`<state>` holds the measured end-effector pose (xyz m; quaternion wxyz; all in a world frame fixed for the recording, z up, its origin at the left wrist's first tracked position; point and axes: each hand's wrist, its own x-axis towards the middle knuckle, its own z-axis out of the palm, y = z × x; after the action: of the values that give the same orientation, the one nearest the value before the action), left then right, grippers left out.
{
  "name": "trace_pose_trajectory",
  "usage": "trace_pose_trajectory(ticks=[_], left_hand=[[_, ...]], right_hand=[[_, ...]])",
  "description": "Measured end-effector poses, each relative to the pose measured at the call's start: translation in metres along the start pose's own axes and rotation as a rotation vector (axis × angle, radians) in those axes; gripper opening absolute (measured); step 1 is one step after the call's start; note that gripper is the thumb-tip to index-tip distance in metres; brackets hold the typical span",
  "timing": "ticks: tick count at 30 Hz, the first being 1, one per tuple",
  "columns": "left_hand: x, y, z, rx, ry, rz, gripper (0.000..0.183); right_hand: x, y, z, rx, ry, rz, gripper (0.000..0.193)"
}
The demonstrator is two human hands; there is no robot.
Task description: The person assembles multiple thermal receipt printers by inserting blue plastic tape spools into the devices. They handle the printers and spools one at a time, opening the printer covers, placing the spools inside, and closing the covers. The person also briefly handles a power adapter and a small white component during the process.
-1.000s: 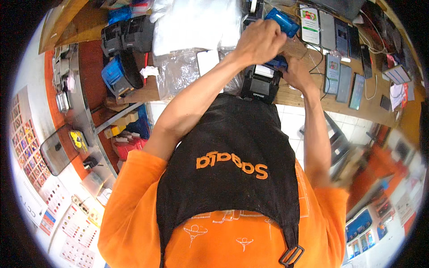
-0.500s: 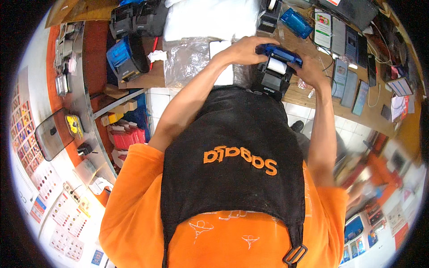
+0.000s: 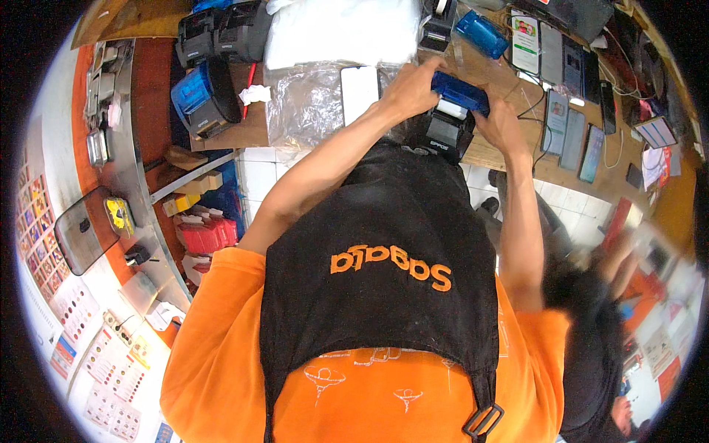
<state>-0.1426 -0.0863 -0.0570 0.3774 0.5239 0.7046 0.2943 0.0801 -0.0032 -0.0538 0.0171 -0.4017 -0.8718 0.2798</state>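
At the desk edge in front of me is a small black receipt printer point(image 3: 442, 134) with a translucent blue cover point(image 3: 459, 91). The cover stands raised, and part of a white paper roll point(image 3: 451, 110) shows under it. My left hand point(image 3: 410, 90) grips the cover's left end. On its right end is my right hand point(image 3: 501, 120), fingers closed round the corner. Some fingertips of both hands are hidden behind the cover. A white phone point(image 3: 360, 90) lies left of my left hand on clear plastic wrap point(image 3: 301, 103).
More black printers stand far left, one with a blue cover point(image 3: 195, 94). A red pen point(image 3: 249, 87) and crumpled paper point(image 3: 255, 94) lie near it. Several phones, such as one with a lit screen point(image 3: 591, 153), and cables cover the desk's right. A person in black point(image 3: 591, 332) is at my right.
The blue cover has tilted down over the paper roll, which shows less now. Both hands stay on it. The person in black has come further into view at the right.
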Motion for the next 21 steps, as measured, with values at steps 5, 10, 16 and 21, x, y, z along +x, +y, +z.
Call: trace_pose_trajectory(ticks=[5,10,16,21], left_hand=[[-0.003,-0.013,0.011,0.043,0.013,0.015,0.044],[0.004,-0.031,0.003,-0.031,-0.061,0.165,0.038],[0.006,-0.033,-0.001,-0.012,-0.132,0.183,0.039],[0.004,-0.037,-0.004,0.000,-0.268,0.124,0.051]], right_hand=[[0.000,0.007,-0.001,0.001,-0.071,0.016,0.055],[0.004,0.005,-0.003,0.005,-0.085,-0.028,0.046],[0.001,0.017,0.005,0.038,-0.049,-0.059,0.041],[-0.008,0.004,-0.003,0.065,-0.149,0.042,0.046]])
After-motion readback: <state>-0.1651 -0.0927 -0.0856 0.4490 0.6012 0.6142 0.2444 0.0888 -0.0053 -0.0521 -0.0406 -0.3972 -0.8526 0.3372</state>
